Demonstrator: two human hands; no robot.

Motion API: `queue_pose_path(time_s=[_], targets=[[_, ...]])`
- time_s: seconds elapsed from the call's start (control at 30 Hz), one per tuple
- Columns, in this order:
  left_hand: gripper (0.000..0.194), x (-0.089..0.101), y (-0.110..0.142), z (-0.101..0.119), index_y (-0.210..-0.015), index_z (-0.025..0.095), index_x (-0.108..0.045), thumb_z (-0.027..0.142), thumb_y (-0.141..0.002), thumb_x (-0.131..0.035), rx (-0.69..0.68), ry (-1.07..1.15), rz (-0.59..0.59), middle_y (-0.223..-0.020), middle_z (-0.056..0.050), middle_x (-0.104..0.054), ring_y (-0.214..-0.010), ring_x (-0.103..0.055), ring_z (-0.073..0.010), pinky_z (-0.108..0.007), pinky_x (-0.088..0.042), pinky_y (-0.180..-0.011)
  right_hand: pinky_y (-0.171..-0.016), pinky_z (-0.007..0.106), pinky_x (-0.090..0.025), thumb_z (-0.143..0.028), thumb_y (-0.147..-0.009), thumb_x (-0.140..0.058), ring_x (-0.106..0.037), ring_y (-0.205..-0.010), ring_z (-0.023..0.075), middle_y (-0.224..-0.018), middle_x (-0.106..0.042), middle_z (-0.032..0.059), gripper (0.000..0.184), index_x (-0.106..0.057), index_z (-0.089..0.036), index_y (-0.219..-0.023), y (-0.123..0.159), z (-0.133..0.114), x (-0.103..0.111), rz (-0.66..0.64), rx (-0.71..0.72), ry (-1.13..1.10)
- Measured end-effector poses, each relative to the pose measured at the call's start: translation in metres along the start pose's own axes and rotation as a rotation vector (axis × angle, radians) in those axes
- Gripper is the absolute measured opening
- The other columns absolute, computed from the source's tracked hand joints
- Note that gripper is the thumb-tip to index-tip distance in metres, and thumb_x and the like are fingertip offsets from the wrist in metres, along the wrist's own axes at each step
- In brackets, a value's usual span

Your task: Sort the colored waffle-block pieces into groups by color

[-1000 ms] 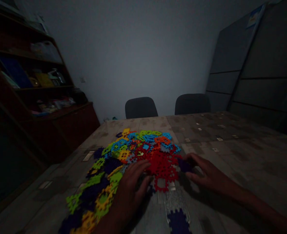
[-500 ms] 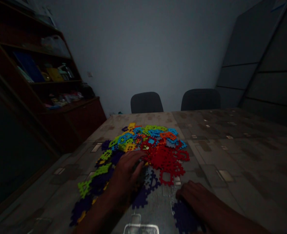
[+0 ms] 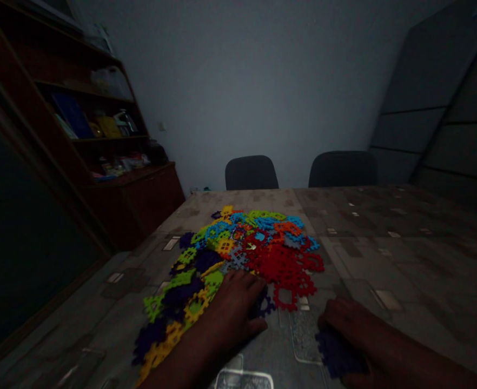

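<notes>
My left hand (image 3: 238, 300) reaches palm down over the near edge of a heap of interlocking plastic building pieces. Its thumb stands apart from the curved fingers, and a purple notched piece (image 3: 267, 307) shows beside them. What lies under the palm is hidden. On the right, my right hand (image 3: 350, 327) is closed around dark purple building pieces (image 3: 336, 354) close to the tabletop. It covers much of them, so how many I cannot tell. Red pieces (image 3: 281, 265) are heaped beyond my left hand, with green pieces (image 3: 181, 278) and yellow pieces (image 3: 167, 340) to its left.
Blue pieces (image 3: 218, 229) and orange pieces (image 3: 287, 228) lie at the far side of the heap. A patterned cloth covers the table (image 3: 384, 259). Two dark chairs (image 3: 251, 173) stand behind it. A wooden shelf unit (image 3: 137, 200) is at the left wall.
My left hand has drawn back from the red pieces toward me and slightly right, uncovering grey and green ones. My right hand has shifted right with the purple pieces. The view has turned slightly left.
</notes>
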State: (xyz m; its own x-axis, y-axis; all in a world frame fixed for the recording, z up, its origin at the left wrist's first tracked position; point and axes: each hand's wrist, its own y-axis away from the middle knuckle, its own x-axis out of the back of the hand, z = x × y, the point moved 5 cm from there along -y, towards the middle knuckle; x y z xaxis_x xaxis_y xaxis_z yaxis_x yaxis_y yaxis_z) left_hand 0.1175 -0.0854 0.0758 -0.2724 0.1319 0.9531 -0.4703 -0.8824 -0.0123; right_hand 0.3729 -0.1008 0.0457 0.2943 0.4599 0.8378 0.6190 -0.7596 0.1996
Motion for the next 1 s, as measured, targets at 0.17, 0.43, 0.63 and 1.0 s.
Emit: queue_pose_path(time_s=[0.17, 0.43, 0.63, 1.0], targets=[[0.029, -0.002, -0.004, 0.001, -0.113, 0.02, -0.07, 0.022, -0.085, -0.077, -0.014, -0.017, 0.001, -0.121, -0.007, -0.07, -0.115, -0.06, -0.03, -0.045, -0.043, -0.103, -0.117, 0.062, -0.033, -0.024, -0.069, -0.081, -0.039, -0.143, 0.0444, -0.154, -0.05, 0.0119, 0.076, -0.059, -0.029, -0.141, 0.001, 0.02, -0.005, -0.006, -0.048, -0.032], [0.032, 0.008, -0.009, -0.027, -0.123, 0.019, -0.067, 0.01, -0.094, -0.056, -0.024, 0.085, 0.172, -0.12, -0.01, -0.074, -0.11, -0.067, -0.0257, -0.038, -0.05, -0.097, -0.118, 0.06, -0.033, -0.029, -0.075, -0.078, -0.04, -0.144, 0.0422, -0.155, -0.05, 0.0126, 0.068, -0.061, -0.028, -0.141, -0.002, 0.015, -0.005, 0.002, 0.009, -0.039], [0.016, 0.001, -0.005, -0.001, -0.106, 0.02, -0.069, 0.022, -0.09, -0.072, -0.121, -0.005, 0.183, -0.114, -0.007, -0.071, -0.108, -0.062, -0.0288, -0.044, -0.046, -0.096, -0.118, 0.062, -0.033, -0.027, -0.071, -0.082, -0.04, -0.144, 0.0442, -0.155, -0.05, 0.012, 0.072, -0.062, -0.029, -0.14, -0.002, 0.01, -0.008, 0.014, 0.012, -0.034], [0.023, -0.027, -0.013, 0.012, -0.114, 0.023, -0.07, 0.012, -0.097, -0.061, -0.106, -0.152, 0.143, -0.098, -0.006, -0.072, -0.095, -0.064, -0.0253, -0.04, -0.048, -0.09, -0.118, 0.058, -0.034, -0.024, -0.071, -0.078, -0.043, -0.141, 0.041, -0.149, -0.054, 0.0113, 0.071, -0.061, -0.029, -0.139, -0.002, 0.014, -0.005, 0.007, 0.023, -0.032]])
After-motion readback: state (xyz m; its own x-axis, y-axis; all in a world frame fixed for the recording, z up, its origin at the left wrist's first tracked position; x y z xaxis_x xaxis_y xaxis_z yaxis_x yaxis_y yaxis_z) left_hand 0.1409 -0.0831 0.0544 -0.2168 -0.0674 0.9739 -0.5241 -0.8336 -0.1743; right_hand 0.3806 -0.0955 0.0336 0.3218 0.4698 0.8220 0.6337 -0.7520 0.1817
